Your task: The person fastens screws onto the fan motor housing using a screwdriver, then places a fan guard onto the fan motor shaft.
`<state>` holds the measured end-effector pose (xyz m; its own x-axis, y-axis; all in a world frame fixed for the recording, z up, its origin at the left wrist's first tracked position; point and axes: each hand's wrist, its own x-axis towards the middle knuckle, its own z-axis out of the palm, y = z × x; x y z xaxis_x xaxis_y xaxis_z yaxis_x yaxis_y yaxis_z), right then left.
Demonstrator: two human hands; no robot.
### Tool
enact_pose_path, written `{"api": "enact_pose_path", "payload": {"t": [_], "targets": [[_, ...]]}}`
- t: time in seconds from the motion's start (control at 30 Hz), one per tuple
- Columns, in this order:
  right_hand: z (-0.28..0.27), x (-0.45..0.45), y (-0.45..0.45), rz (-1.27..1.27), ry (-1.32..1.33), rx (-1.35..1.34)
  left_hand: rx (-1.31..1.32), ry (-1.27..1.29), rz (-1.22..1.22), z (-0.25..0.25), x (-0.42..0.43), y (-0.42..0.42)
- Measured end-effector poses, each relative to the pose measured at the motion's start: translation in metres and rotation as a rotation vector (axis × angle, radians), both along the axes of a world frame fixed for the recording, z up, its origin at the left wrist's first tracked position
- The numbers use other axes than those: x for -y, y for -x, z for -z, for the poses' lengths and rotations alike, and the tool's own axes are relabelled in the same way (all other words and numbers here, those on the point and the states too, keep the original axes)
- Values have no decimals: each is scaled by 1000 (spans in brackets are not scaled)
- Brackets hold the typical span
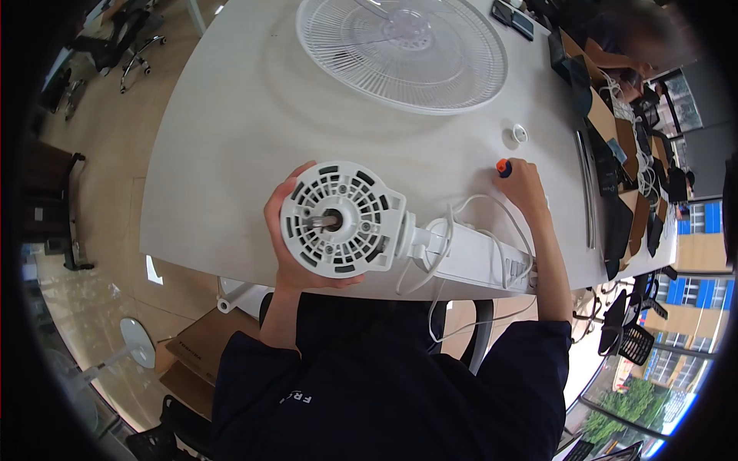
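My left hand (278, 230) is wrapped round the white motor housing (355, 192) of a fan, whose metal shaft (319, 222) points up toward me. A white neck joins the housing to a long white fan body (477, 257) lying along the table's near edge. White cord (500, 201) loops over that body. Over to the right, my right hand (526, 187) is closed on an orange-and-dark-blue handle (503, 167); its far end is hidden in the fist. Just beyond it lies a small white ring-shaped cap (519, 134).
A round fan grille (442, 98) with clear blades lies at the far side of the white table (219, 138). Phones (513, 19), metal rods (587, 188) and open cardboard boxes (603, 115) line the right side. Another person (615, 58) is at the far right.
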<state>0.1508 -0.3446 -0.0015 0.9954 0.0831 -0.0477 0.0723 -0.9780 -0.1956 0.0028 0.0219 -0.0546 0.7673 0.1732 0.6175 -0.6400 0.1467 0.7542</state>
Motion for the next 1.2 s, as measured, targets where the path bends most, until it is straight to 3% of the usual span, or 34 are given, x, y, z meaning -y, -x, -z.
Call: {"api": "enact_pose_path", "payload": {"t": [0.17, 0.33, 0.4, 0.5, 0.7, 0.83, 1.2], "targets": [[-15, -1, -3, -80, -64, 43, 38, 16, 49, -5, 7, -1], [-115, -87, 4, -21, -372, -242, -15, 47, 60, -8, 12, -1], [-141, -121, 9, -224, -632, -392, -14, 61, 72, -9, 12, 0], [-158, -178, 17, -412, -701, -554, 4, 64, 76, -9, 12, -2], [-145, -250, 12, -861, -568, -660, -80, 74, 106, -6, 12, 3], [-148, -265, 12, -868, -367, -755, -152, 78, 94, -3, 14, 9], [-148, -269, 17, -1008, -235, -680, -140, -6, 48, -11, 10, 8]]}}
